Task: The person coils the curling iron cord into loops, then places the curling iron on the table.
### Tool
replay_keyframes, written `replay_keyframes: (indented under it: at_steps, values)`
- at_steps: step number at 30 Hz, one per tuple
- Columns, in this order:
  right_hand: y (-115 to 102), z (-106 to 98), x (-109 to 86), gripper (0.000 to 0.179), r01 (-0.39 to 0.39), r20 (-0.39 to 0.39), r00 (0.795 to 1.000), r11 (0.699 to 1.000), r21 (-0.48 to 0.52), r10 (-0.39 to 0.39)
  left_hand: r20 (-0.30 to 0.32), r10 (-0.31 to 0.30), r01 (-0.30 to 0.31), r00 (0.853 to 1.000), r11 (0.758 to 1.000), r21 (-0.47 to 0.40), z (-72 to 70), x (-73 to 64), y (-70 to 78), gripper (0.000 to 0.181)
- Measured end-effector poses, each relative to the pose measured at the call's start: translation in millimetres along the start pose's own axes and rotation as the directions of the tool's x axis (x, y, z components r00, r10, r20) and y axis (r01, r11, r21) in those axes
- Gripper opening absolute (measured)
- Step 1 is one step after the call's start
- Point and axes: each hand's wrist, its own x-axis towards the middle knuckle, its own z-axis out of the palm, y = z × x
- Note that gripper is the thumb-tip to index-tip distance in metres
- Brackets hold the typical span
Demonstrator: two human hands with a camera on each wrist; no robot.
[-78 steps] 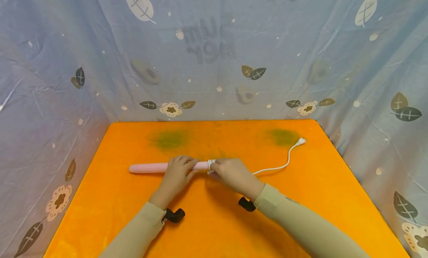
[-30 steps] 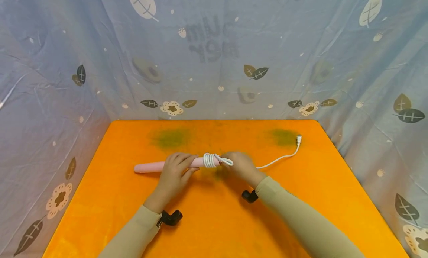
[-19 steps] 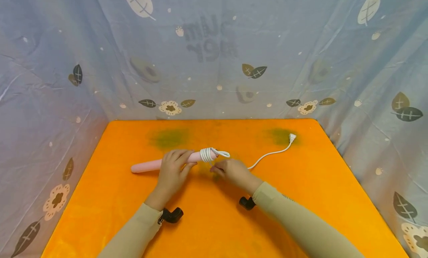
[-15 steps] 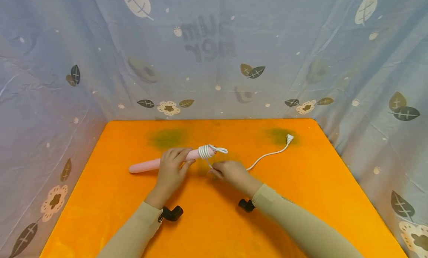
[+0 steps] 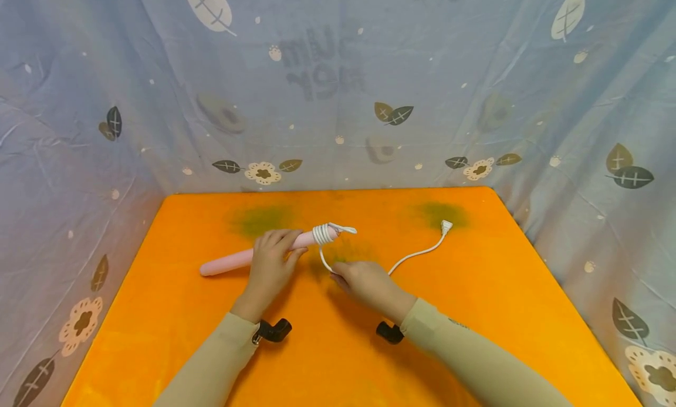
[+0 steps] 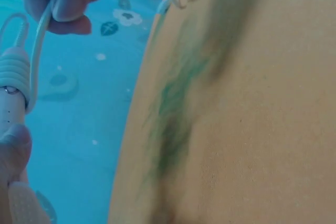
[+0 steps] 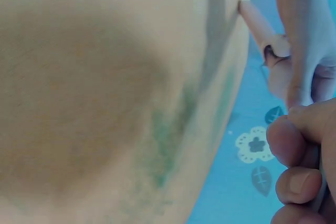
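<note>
My left hand (image 5: 268, 270) grips a slim pink hair iron (image 5: 228, 263) by its middle. The iron slants, its right end higher in the head view. Several turns of white power cord (image 5: 322, 234) are wound round that end, and a small loop sticks out past it. From the turns the cord runs down to my right hand (image 5: 368, 282), where thumb and fingers pinch it. In the left wrist view the pinching fingers (image 6: 68, 6) hold the cord just beyond the wound end. Past my right hand the cord continues to a white plug (image 5: 446, 226).
An orange-covered table (image 5: 327, 360) with greenish smudges lies under both hands. Pale blue patterned curtains (image 5: 338, 90) close it in at the back and both sides. A black wrist-worn piece (image 5: 274, 331) juts from the left wrist, another (image 5: 389, 333) from the right.
My right hand has left the wound end and moved down, drawing out a stretch of cord. The iron's right end has risen. The plug has shifted left.
</note>
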Motion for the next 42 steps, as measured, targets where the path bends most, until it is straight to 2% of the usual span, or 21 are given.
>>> replay_keyframes:
  at_steps: [8, 13, 17, 21, 27, 34, 36, 42]
  values:
    - [-4.4, -17.1, 4.4, 0.011, 0.034, 0.0, 0.999, 0.999, -0.037, -0.034, 0.092, -0.012, 0.009, 0.996, 0.999, 0.032, 1.8, -2.9, -0.3, 0.042]
    - [-3.6, -28.2, 9.5, 0.006, 0.081, -0.024, 0.996, 0.996, -0.048, -0.082, 0.155, 0.008, -0.02, 0.988, 0.997, 0.076, 4.3, -8.3, -0.4, 0.043]
    - [-1.8, -35.8, 14.4, 0.011, 0.09, -0.041, 0.995, 0.993, -0.077, -0.093, 0.199, 0.023, -0.039, 0.98, 0.996, 0.079, 5.6, -11.4, 0.0, 0.041]
    - [0.2, -43.0, 19.0, 0.016, 0.079, -0.042, 0.996, 0.992, -0.095, -0.083, 0.263, 0.022, -0.045, 0.965, 0.996, 0.08, 5.2, -14.1, 0.3, 0.039]
    - [4.5, -49.8, 25.1, 0.026, 0.056, -0.027, 0.998, 0.992, -0.116, -0.059, 0.343, 0.054, -0.09, 0.938, 0.992, 0.089, 3.5, -18.2, 2.2, 0.036]
    - [10.1, -59.9, 29.7, 0.021, 0.022, -0.051, 0.998, 0.998, -0.061, -0.025, 0.425, 0.074, -0.109, 0.902, 0.992, 0.058, 1.5, -25.5, 4.0, 0.035]
    - [11.6, -62.3, 31.7, 0.019, 0.008, -0.066, 0.998, 0.999, -0.05, -0.011, 0.442, 0.083, -0.121, 0.893, 0.991, 0.058, 1.2, -27.7, 4.0, 0.035]
    - [17.4, -62.6, 36.1, 0.021, -0.032, -0.072, 0.997, 0.999, -0.039, 0.03, 0.454, 0.137, -0.163, 0.881, 0.987, 0.018, -2.0, -30.2, 7.3, 0.034]
